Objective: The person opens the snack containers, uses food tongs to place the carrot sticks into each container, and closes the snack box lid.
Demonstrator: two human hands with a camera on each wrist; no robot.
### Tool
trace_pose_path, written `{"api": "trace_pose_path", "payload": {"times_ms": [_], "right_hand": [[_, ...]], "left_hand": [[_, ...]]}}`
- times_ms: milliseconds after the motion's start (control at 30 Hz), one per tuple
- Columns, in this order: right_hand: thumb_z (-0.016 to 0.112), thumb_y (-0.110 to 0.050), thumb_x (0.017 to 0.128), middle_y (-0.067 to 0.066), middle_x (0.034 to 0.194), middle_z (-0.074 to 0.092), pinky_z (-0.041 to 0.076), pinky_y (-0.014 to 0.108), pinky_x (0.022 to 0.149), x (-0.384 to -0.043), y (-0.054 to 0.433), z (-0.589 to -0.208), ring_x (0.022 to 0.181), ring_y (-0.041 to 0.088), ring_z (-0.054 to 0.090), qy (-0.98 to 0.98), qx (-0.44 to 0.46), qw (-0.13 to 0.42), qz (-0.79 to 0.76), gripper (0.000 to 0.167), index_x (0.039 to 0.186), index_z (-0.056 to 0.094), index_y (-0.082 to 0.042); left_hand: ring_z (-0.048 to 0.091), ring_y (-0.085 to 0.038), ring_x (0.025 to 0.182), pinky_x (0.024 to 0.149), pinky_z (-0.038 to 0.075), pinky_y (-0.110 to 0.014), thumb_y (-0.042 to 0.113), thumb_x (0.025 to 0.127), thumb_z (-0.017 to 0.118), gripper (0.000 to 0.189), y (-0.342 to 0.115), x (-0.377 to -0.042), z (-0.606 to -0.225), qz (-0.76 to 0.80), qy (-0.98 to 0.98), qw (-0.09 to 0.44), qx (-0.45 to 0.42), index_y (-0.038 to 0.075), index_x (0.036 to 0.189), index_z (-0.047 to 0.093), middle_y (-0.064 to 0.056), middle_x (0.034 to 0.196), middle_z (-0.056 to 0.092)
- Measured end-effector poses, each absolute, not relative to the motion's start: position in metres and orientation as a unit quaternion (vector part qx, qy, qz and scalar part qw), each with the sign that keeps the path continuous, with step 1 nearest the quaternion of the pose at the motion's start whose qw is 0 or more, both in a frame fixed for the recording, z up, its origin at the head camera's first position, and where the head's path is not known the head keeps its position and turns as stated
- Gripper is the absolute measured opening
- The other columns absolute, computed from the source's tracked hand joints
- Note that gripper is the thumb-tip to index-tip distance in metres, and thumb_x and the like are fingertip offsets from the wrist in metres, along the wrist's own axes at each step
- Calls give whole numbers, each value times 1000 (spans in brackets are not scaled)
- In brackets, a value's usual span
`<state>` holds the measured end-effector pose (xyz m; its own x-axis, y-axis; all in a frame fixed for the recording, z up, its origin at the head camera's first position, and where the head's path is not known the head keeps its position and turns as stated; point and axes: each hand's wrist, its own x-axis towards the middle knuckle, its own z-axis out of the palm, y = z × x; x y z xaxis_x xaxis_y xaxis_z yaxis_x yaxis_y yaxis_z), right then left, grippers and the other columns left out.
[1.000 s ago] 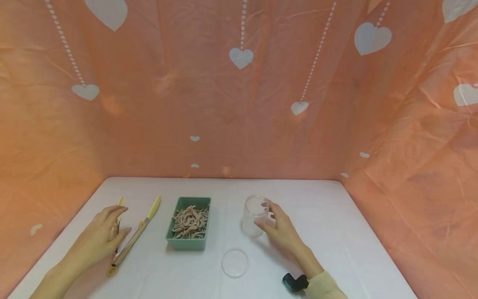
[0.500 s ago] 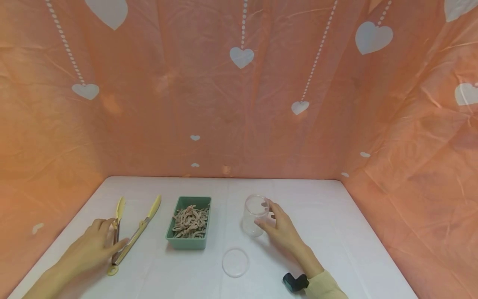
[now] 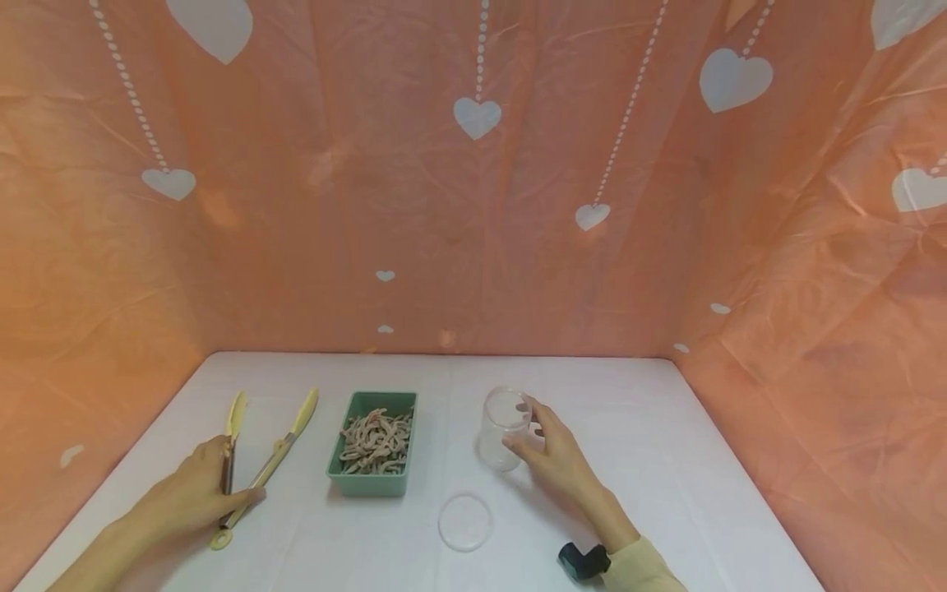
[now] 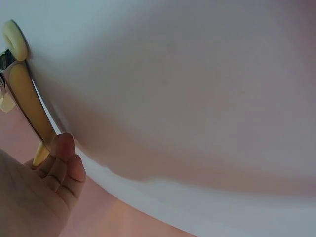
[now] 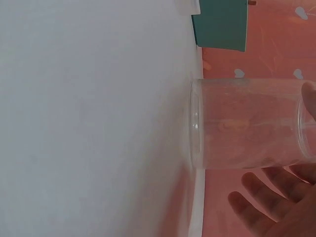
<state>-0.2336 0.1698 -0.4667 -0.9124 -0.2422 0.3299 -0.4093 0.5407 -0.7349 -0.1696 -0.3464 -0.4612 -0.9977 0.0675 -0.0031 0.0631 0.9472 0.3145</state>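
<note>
A pair of tongs (image 3: 272,467) with yellow tips lies spread on the left of the white table, its ring end toward me. My left hand (image 3: 181,491) grips both arms of it, thumb at the right arm and fingers at the left one. In the left wrist view, curled fingertips meet the yellow handle (image 4: 30,101). Right of centre stands a clear, lidless jar (image 3: 497,444), upright on the table. My right hand (image 3: 560,462) holds the jar near its rim, thumb in front and fingers behind; the right wrist view shows the jar (image 5: 247,123) with nothing inside.
Between the hands sits a green rectangular box (image 3: 372,487) heaped with brownish twisted strands (image 3: 377,441). A clear round lid (image 3: 464,523) lies flat in front of the jar. Orange cloth with white hearts (image 3: 477,117) walls the table's back and sides.
My left hand has come down from above the tongs toward their ring end and taken hold of the arms. The right hand and jar have stayed put.
</note>
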Motion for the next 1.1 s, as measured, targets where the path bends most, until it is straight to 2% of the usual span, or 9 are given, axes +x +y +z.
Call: {"api": "trace_pose_path", "payload": {"times_ms": [100,233,333,500,600,700,867,1100], "right_hand": [[79,-23,94,18,139,60,49,56,102,-234,169,-468,125,37,60,-872,186,96,442,72,152,45,1],[79,-23,94,17,139,60,49,55,103,-234,169,-468,126,36,59,-872,184,91,444,73,153,44,1],[79,-23,94,16,141,59,49,53,104,-234,169,-468,128,35,59,-873,179,83,446,73,154,44,0],[79,-24,94,15,141,59,49,52,105,-233,168,-466,129,34,58,-873,174,77,450,74,154,43,-2],[80,-23,93,14,142,59,49,52,105,-233,168,-466,129,34,58,-871,176,76,452,74,154,43,-2],[80,-24,93,15,141,59,50,52,104,-233,169,-466,128,35,59,-871,181,78,450,74,154,44,-1],[79,-24,94,17,140,59,50,53,102,-234,169,-467,126,36,59,-872,188,89,443,73,153,44,0],[78,-26,95,17,139,60,51,53,102,-233,169,-467,126,37,59,-870,181,89,450,72,153,45,0]], "left_hand": [[59,-39,89,67,52,-57,56,82,82,101,-345,-171,-461,158,987,13,25,-24,126,38,-29,100,55],[60,-38,87,64,51,-56,56,82,82,96,-343,-173,-461,153,988,11,19,-22,120,41,-27,97,56],[61,-40,88,66,53,-57,54,83,82,97,-342,-174,-461,158,987,12,17,-25,120,40,-31,99,56],[61,-53,98,81,51,-65,42,83,85,99,-345,-175,-463,190,981,0,27,-32,125,33,-46,109,50],[58,-57,102,86,49,-68,34,82,86,98,-348,-173,-463,209,977,-13,34,-32,127,30,-50,114,45],[58,-56,100,85,49,-69,29,81,87,97,-351,-173,-462,225,973,-21,34,-31,129,28,-50,114,44],[58,-57,95,78,52,-68,28,79,85,107,-355,-173,-456,223,975,-8,15,-28,138,17,-50,113,39],[55,-61,94,74,50,-70,30,89,74,106,-360,-170,-456,221,975,9,-12,-28,144,4,-51,117,27]]}}
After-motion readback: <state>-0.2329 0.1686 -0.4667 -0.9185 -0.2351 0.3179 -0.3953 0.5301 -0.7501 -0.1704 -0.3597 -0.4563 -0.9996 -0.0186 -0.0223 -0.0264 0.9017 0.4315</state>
